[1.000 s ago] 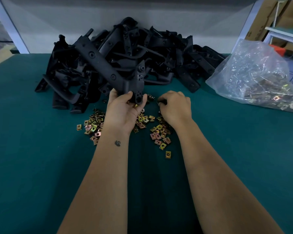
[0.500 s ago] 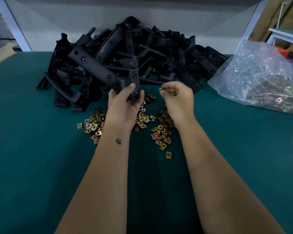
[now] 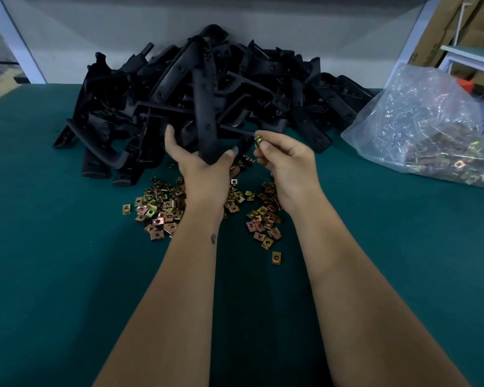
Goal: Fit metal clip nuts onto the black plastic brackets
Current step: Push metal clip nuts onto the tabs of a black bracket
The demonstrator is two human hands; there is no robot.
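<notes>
The left hand grips a black bracket upright before the bracket pile, while the right hand pinches one clip nut just beside it, not touching. Loose clip nuts litter the green table under both wrists (some hidden); the near table is bare, and the nut bag is cut off at the right edge.

Black brackets, teal tabletop

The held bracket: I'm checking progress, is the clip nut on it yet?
Not yet: right hand pinches the clip nut beside the bracket, apart from it.
</notes>
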